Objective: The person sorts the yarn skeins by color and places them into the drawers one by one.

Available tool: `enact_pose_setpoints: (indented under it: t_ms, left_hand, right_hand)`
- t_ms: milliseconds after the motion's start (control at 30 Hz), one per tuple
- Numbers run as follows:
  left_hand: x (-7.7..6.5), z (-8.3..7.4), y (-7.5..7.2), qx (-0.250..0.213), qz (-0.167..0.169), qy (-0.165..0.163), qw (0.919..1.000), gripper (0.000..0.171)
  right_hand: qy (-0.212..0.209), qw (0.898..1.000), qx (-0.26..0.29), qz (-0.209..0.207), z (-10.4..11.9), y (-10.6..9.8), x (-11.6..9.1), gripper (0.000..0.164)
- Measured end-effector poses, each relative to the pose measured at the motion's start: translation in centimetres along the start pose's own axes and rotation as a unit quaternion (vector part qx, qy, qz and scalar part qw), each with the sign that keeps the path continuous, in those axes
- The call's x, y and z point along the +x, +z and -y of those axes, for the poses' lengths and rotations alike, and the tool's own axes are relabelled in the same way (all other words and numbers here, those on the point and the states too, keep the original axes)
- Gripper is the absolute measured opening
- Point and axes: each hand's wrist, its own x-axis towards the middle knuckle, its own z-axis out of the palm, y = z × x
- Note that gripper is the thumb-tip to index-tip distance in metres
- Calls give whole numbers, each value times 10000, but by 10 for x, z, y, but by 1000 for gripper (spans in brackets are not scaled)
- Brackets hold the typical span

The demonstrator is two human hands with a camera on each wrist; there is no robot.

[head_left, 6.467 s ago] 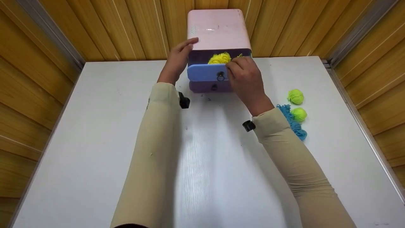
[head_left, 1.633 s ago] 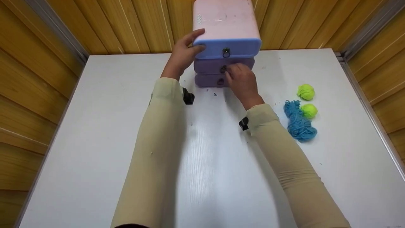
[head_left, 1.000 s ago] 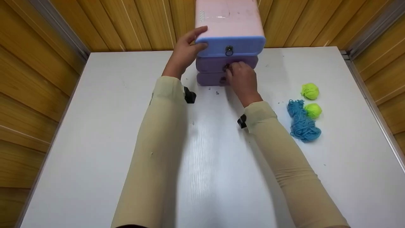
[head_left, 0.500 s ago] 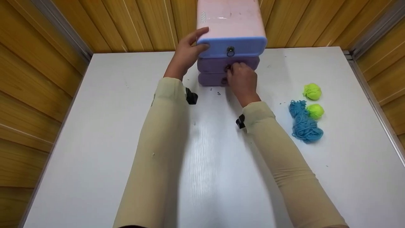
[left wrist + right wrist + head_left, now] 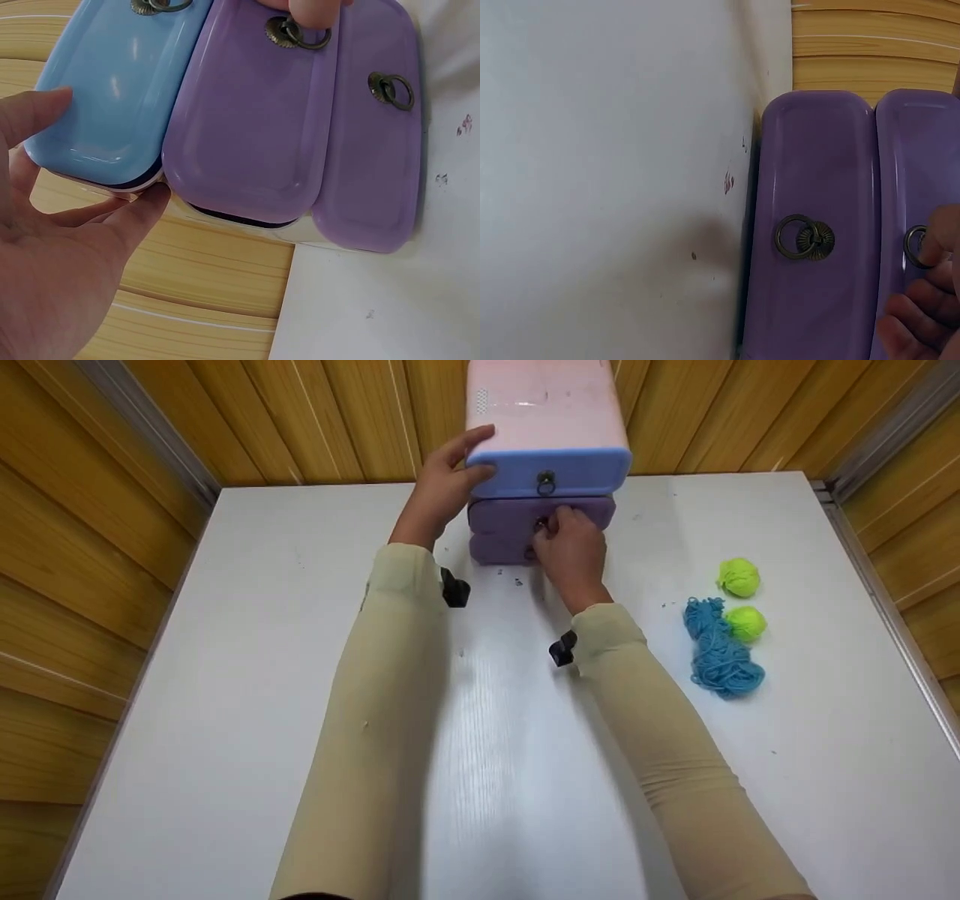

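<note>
Currently gripping upper left corner of pink cabinet (image 5: 546, 416) with left hand (image 5: 439, 492). Also, with right hand (image 5: 575, 553), pinching ring pull (image 5: 280, 31) of middle purple drawer (image 5: 247, 116), faced outward, lengthwise across cabinet front.

left hand (image 5: 441, 489) clasps, right hand (image 5: 576, 551) pinches, both arms (image 5: 379, 697) extended forward.

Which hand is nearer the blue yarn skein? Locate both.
Right: the right hand pinches the ring pull of the middle purple drawer, beyond and left of the blue yarn skein; the left hand holds the pink cabinet, farther left.
</note>
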Motion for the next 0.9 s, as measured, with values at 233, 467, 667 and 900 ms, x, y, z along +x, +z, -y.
enact_pose_setpoints:
  t_ms: [233, 467, 667, 900]
  left_hand:
    - [8, 6, 0, 41, -37, -109, 9999, 48]
    - [10, 2, 0, -20, 27, -274, 9996, 48]
    - [12, 2, -1, -102, 49, -220, 9997, 49]
    - [15, 2, 0, -148, 101, -215, 9996, 51]
  right_hand:
    - [438, 9972, 608, -21, 3, 3, -1, 6]
    - [491, 9892, 1366, -198, 2, 6, -6, 7]
    - [400, 9873, 1529, -168, 2, 4, -7, 12]
    - [497, 9877, 1480, 3, 3, 3, -9, 13]
